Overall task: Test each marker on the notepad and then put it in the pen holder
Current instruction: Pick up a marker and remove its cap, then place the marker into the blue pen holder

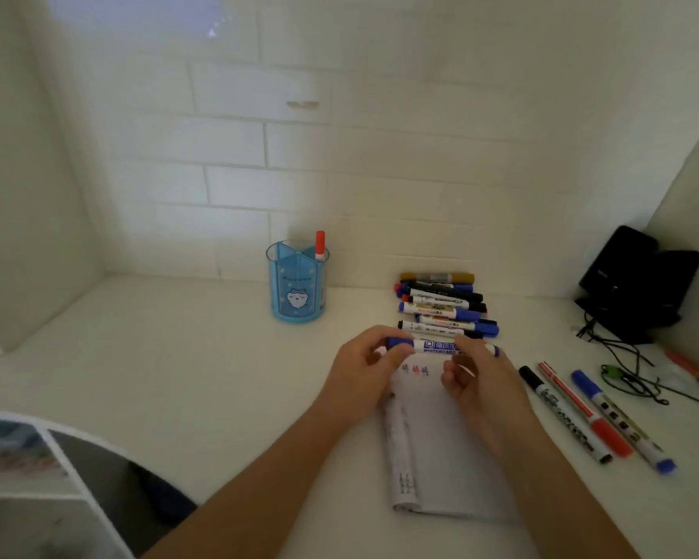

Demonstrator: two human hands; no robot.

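White desk in a tiled corner, contents from left to right. Far left, at the lower edge: part of a white frame, blurred, contents not legible. Centre left, near the back wall: blue see-through pen holder with a cartoon face, upright, divided inside; one red-capped marker stands in its rear right section, cap up. Centre: left hand, fingers curled round the blue cap end of a whiteboard marker. This marker is held level, just above the top edge of the notepad, white barrel with blue print, blue tail showing past the right hand. Whether the cap is fully seated cannot be told. Right hand, thumb and fingers pinching the barrel near its right end, other fingers loosely bent. The notepad lies flat under both hands, with a few small red marks near its top. Behind the hands: a row of markers lying side by side, blue, black, red and one mustard. Right of the notepad: three markers lying apart from the row, black-capped, red, blue, roughly parallel. Far right: black device against the wall, with dark cables trailing over the desk.
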